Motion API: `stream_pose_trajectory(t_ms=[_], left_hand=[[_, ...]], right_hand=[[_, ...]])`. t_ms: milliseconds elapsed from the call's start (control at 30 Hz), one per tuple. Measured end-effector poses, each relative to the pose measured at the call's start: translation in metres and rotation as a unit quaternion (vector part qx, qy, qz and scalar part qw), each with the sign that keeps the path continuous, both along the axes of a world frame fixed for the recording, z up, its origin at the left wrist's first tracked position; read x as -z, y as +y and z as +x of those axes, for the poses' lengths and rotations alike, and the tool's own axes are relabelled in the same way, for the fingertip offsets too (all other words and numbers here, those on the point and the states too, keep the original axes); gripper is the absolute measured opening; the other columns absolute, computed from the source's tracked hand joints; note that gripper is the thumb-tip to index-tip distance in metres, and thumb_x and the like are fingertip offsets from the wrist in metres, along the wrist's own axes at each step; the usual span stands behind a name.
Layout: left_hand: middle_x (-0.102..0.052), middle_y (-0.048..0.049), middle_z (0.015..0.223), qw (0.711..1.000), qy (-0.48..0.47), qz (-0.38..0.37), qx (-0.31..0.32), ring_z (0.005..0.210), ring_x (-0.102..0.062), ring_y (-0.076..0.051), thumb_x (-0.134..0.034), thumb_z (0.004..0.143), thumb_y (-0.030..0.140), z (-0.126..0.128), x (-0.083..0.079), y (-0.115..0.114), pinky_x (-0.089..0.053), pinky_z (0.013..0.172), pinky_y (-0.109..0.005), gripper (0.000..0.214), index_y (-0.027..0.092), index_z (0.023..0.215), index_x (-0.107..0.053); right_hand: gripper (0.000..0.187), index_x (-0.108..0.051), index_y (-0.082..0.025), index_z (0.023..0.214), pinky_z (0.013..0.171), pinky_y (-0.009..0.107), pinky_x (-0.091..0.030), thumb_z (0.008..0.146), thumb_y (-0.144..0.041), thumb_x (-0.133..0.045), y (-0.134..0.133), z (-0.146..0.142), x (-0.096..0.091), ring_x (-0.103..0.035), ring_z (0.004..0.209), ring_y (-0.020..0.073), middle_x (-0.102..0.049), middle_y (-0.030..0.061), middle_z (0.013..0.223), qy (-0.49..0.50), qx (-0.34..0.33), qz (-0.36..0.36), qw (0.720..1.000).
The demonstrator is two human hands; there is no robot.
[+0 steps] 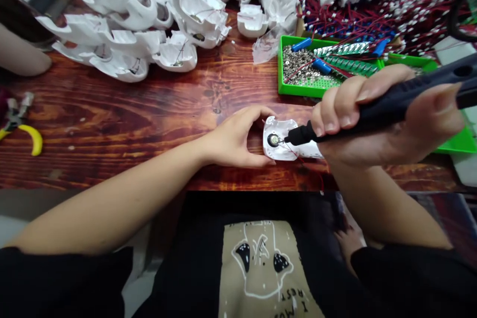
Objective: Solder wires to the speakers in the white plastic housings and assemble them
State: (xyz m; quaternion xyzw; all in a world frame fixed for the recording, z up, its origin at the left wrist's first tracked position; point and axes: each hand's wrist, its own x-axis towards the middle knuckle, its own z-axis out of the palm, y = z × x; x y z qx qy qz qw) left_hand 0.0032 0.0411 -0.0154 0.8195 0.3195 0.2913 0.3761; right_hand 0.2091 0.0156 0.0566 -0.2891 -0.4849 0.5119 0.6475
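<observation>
A small white plastic shell (283,135) lies on the wooden table (149,109) near its front edge, with a round metal disc and thin red wires inside. My left hand (238,136) curls round the shell's left side, thumb and fingers pinching it steady. My right hand (376,119) is wrapped round a black pen-shaped power tool (387,107). The tool's tip touches the metal disc in the shell.
A heap of white plastic shells (149,25) covers the back of the table. A green tray (301,87) at the back right holds small metal parts, blue cylinders and green strips, with red wire bundles (372,15) behind. Yellow-handled pliers (26,131) lie far left. Another person's arm (22,57) rests at the left edge.
</observation>
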Motion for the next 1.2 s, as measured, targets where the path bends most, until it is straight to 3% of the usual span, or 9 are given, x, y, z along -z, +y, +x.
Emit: stream_pose_trajectory(t_ms=[200, 333, 533, 733, 833, 967, 1067, 1200], left_hand=[[-0.064, -0.0098, 0.118, 1.0, 0.0, 0.0, -0.003, 0.104, -0.065, -0.026, -0.083, 0.062, 0.033, 0.0, -0.001, -0.003, -0.053, 0.095, -0.038, 0.071, 0.02, 0.125, -0.052], [-0.063, -0.0093, 0.118, 1.0, -0.003, -0.014, -0.002, 0.105, -0.064, -0.026, -0.085, 0.062, 0.032, 0.0, -0.001, -0.003, -0.052, 0.095, -0.039, 0.072, 0.02, 0.125, -0.053], [-0.065, -0.0084, 0.113, 0.998, -0.021, -0.05, -0.019, 0.102, -0.063, -0.028, -0.09, 0.054, 0.031, 0.002, -0.005, -0.002, -0.052, 0.094, -0.04, 0.071, 0.019, 0.118, -0.06], [-0.063, -0.0068, 0.104, 0.985, -0.087, -0.134, -0.067, 0.107, -0.063, -0.031, -0.089, 0.058, 0.032, 0.006, -0.009, -0.002, -0.054, 0.093, -0.043, 0.057, 0.019, 0.108, -0.065], [-0.062, -0.0059, 0.101, 0.978, -0.106, -0.154, -0.097, 0.109, -0.062, -0.032, -0.087, 0.062, 0.031, 0.006, -0.01, -0.003, -0.055, 0.092, -0.044, 0.05, 0.018, 0.106, -0.065], [-0.064, -0.0057, 0.103, 0.982, -0.089, -0.151, -0.072, 0.108, -0.064, -0.031, -0.091, 0.055, 0.031, 0.006, -0.009, -0.003, -0.054, 0.094, -0.043, 0.059, 0.018, 0.107, -0.067], [-0.067, -0.0057, 0.105, 0.986, -0.071, -0.138, -0.062, 0.104, -0.066, -0.029, -0.095, 0.049, 0.034, 0.004, -0.008, -0.004, -0.055, 0.092, -0.04, 0.067, 0.018, 0.108, -0.067], [-0.069, -0.0039, 0.1, 0.99, -0.052, -0.11, -0.064, 0.092, -0.068, -0.023, -0.095, 0.052, 0.039, 0.002, -0.005, -0.006, -0.057, 0.085, -0.037, 0.067, 0.018, 0.109, -0.066]], right_hand=[[0.032, -0.061, -0.029, 0.059, 0.04, 0.038, -0.035, 0.077, -0.05, -0.077, 0.0, 0.004, -0.003, -0.04, 0.042, 0.0155, -0.044, -0.0025, 0.049, -0.025, 0.001, -0.027, 0.999], [0.023, -0.065, -0.03, 0.066, 0.045, 0.042, -0.043, 0.071, -0.042, -0.084, -0.003, 0.013, 0.002, -0.047, 0.046, 0.0181, -0.05, -0.0024, 0.054, -0.07, -0.018, -0.063, 0.995], [0.027, -0.066, -0.031, 0.075, 0.049, 0.042, -0.049, 0.066, -0.042, -0.088, -0.005, 0.022, 0.003, -0.052, 0.05, 0.0185, -0.054, -0.0032, 0.059, -0.111, -0.024, -0.071, 0.991], [0.023, -0.069, -0.03, 0.07, 0.041, 0.042, -0.045, 0.069, -0.049, -0.083, 0.01, 0.019, 0.007, -0.049, 0.044, 0.0197, -0.05, -0.0035, 0.052, -0.11, -0.063, 0.017, 0.992], [0.023, -0.067, -0.032, 0.067, 0.042, 0.042, -0.043, 0.069, -0.048, -0.083, 0.009, 0.015, 0.006, -0.049, 0.045, 0.0202, -0.052, -0.0028, 0.053, -0.091, -0.057, 0.006, 0.994], [0.026, -0.066, -0.028, 0.067, 0.045, 0.041, -0.045, 0.07, -0.045, -0.085, 0.003, 0.011, -0.001, -0.049, 0.047, 0.0184, -0.049, -0.0039, 0.053, -0.111, -0.031, -0.033, 0.993], [0.024, -0.069, -0.026, 0.073, 0.046, 0.042, -0.048, 0.071, -0.043, -0.085, 0.0, 0.011, -0.003, -0.053, 0.05, 0.0192, -0.05, -0.0047, 0.054, -0.15, -0.057, -0.035, 0.986], [0.032, -0.064, -0.028, 0.065, 0.041, 0.042, -0.045, 0.075, -0.055, -0.078, -0.001, 0.002, -0.008, -0.05, 0.044, 0.0193, -0.048, -0.0037, 0.051, -0.119, -0.042, -0.02, 0.992]])
